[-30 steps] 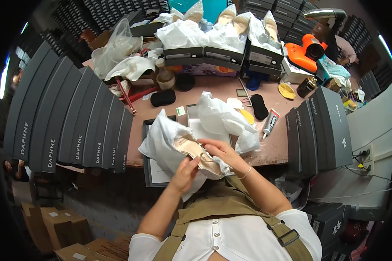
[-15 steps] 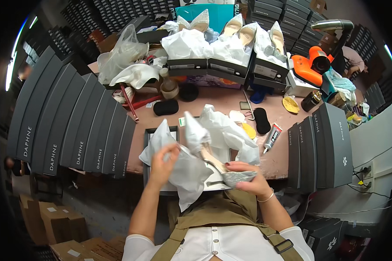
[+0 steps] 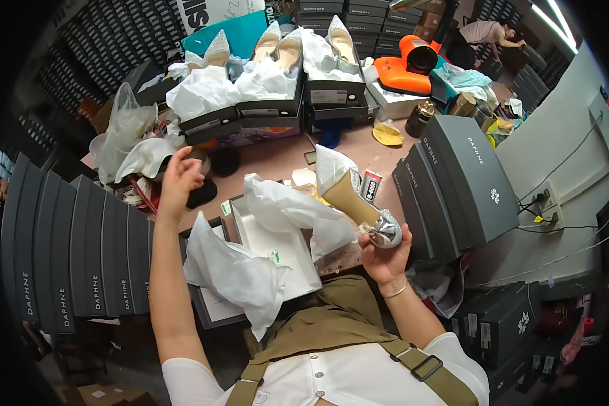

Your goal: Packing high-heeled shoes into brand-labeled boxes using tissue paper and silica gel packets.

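My right hand point(image 3: 386, 260) grips a silver, glittery high-heeled shoe point(image 3: 348, 201) by its heel end, tilted with the tan sole showing. White tissue paper point(image 3: 333, 166) covers its toe. Raised over the left part of the table, my left hand point(image 3: 181, 179) holds nothing, its fingers apart and slightly bent. A black oval pad point(image 3: 201, 194) lies beside that hand. Between my arms sits an open shoe box point(image 3: 274, 237) with a white inside. Loose tissue sheets point(image 3: 233, 271) spill over its near left side, and another sheet point(image 3: 294, 211) lies across its right side.
Stacked dark grey shoe boxes flank me, one stack point(image 3: 81, 250) left and another point(image 3: 446, 186) right. Open boxes point(image 3: 267, 108) with glittery shoes line the back. A glue tube point(image 3: 371, 185), a yellow sponge point(image 3: 388, 134) and an orange device point(image 3: 404, 73) are on the table's right side.
My left hand has left the tissue and reached out to the far left. My right hand has lifted the shoe and turned its sole toward me. The whole view has swung right.
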A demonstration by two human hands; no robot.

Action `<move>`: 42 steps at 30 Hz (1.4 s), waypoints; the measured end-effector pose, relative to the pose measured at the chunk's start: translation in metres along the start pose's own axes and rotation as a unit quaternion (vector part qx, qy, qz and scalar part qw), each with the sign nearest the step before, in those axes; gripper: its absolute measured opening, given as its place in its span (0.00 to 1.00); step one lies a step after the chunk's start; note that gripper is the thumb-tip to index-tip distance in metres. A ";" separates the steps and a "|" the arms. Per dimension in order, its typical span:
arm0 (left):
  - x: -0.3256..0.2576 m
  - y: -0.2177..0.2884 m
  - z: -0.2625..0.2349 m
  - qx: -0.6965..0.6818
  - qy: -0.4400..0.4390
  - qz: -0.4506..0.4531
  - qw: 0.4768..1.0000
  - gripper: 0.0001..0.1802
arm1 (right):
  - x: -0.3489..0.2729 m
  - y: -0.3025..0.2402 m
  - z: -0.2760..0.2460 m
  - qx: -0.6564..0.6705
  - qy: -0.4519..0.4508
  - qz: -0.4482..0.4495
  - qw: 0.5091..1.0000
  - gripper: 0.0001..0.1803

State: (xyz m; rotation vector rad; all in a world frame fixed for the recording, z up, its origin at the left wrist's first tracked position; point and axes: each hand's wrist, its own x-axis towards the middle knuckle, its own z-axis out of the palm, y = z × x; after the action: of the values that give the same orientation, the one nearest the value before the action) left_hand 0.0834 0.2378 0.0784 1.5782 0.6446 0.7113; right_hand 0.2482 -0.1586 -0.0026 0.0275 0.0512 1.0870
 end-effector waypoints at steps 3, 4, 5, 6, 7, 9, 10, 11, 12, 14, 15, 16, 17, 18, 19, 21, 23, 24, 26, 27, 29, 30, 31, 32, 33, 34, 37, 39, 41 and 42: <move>0.001 -0.041 0.016 0.243 -0.170 -0.087 0.951 0.44 | 0.005 0.013 0.006 0.044 -0.010 0.011 0.999 0.34; 0.002 -0.063 0.020 0.259 -0.191 -0.090 0.943 0.42 | 0.005 0.019 0.010 0.049 -0.010 0.014 0.999 0.34; 0.000 -0.071 0.033 0.154 -0.199 -0.153 0.956 0.36 | 0.004 0.021 0.013 0.049 -0.007 0.011 0.999 0.34; 0.002 -0.087 0.043 0.072 -0.186 -0.215 0.956 0.24 | 0.004 0.023 0.014 0.046 -0.013 0.015 0.999 0.34; 0.000 -0.101 0.050 0.038 -0.185 -0.218 0.958 0.17 | 0.003 0.024 0.013 0.044 -0.017 0.016 0.999 0.34; -0.008 -0.109 0.059 -0.013 -0.158 -0.207 0.965 0.08 | 0.002 0.022 0.011 0.032 -0.024 0.010 0.999 0.34; -0.012 -0.099 0.059 -0.029 -0.135 -0.196 0.971 0.05 | 0.001 0.017 0.012 -0.011 -0.008 0.007 1.000 0.33; -0.009 -0.086 0.046 0.022 -0.103 -0.140 0.985 0.03 | 0.000 0.014 0.014 -0.023 -0.009 0.005 1.000 0.34; -0.005 -0.071 0.023 0.053 -0.057 -0.047 0.996 0.05 | 0.000 0.013 0.016 -0.032 -0.013 0.008 0.999 0.34; -0.007 -0.025 -0.022 0.080 0.056 0.091 0.991 0.10 | -0.002 0.013 0.010 -0.061 -0.012 0.002 0.998 0.35; -0.026 0.021 -0.012 0.143 0.114 0.110 0.977 0.13 | -0.003 0.011 0.008 -0.076 -0.012 -0.005 0.997 0.35; -0.028 0.029 -0.041 0.275 0.112 0.264 0.918 0.16 | 0.000 0.014 0.009 -0.088 -0.019 0.002 0.996 0.35; -0.045 0.054 -0.034 0.340 0.087 0.301 0.887 0.15 | 0.001 0.015 0.008 -0.118 -0.006 -0.002 0.993 0.34; -0.061 0.069 -0.013 0.397 0.057 0.335 0.853 0.15 | -0.002 0.017 0.003 -0.141 0.005 -0.022 0.990 0.34; -0.076 0.066 0.000 0.420 0.004 0.290 0.860 0.13 | -0.003 0.022 0.003 -0.161 0.009 -0.025 0.987 0.35; -0.096 0.038 0.014 0.465 -0.086 0.214 0.855 0.08 | 0.001 0.031 0.002 -0.200 0.012 -0.005 0.980 0.36; -0.108 -0.018 0.018 0.459 -0.148 0.121 0.868 0.12 | -0.009 0.027 0.005 -0.264 0.031 -0.001 0.964 0.38; -0.114 -0.037 0.025 0.439 -0.114 0.143 0.879 0.11 | -0.015 0.027 0.011 -0.290 0.028 -0.015 0.957 0.38; -0.124 -0.043 0.042 0.398 -0.038 0.145 0.905 0.08 | -0.032 0.013 0.019 -0.350 0.021 -0.014 0.936 0.40; -0.127 -0.047 0.048 0.354 0.001 0.165 0.921 0.07 | -0.039 0.005 0.025 -0.378 0.009 -0.006 0.926 0.41; -0.131 -0.052 0.057 0.264 0.078 0.202 0.940 0.07 | -0.048 0.002 0.037 -0.436 -0.017 0.004 0.900 0.40; -0.131 -0.049 0.063 0.234 0.084 0.167 0.954 0.08 | -0.052 0.001 0.041 -0.464 -0.033 0.000 0.885 0.39; -0.133 -0.045 0.070 0.203 0.088 0.132 0.966 0.09 | -0.055 0.005 0.047 -0.452 -0.028 0.001 0.892 0.38; -0.135 -0.043 0.077 0.172 0.092 0.096 0.976 0.11 | -0.055 0.013 0.054 -0.458 -0.017 0.009 0.889 0.38; -0.135 -0.042 0.086 0.183 0.105 0.142 0.967 0.11 | -0.055 0.022 0.063 -0.464 -0.009 0.014 0.886 0.39; -0.136 -0.041 0.095 0.192 0.117 0.187 0.956 0.12 | -0.055 0.025 0.069 -0.470 -0.001 0.018 0.882 0.40; -0.144 -0.032 0.116 0.209 0.147 0.294 0.921 0.14 | -0.049 0.032 0.078 -0.439 0.026 0.078 0.895 0.37; -0.150 -0.028 0.124 0.182 0.158 0.316 0.918 0.15 | -0.040 0.041 0.085 -0.452 0.023 0.076 0.888 0.30; -0.161 -0.030 0.133 0.131 0.134 0.330 0.925 0.15 | -0.035 0.052 0.087 -0.457 0.077 0.018 0.886 0.29; -0.174 -0.036 0.136 0.053 0.104 0.252 0.961 0.16 | -0.034 0.052 0.089 -0.467 0.098 -0.008 0.879 0.30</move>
State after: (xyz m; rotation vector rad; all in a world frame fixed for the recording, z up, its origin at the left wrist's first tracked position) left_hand 0.0713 0.0230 0.0173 1.8030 0.4335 1.2521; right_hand 0.1912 -0.1639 0.0892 -0.9559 -0.2964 1.0025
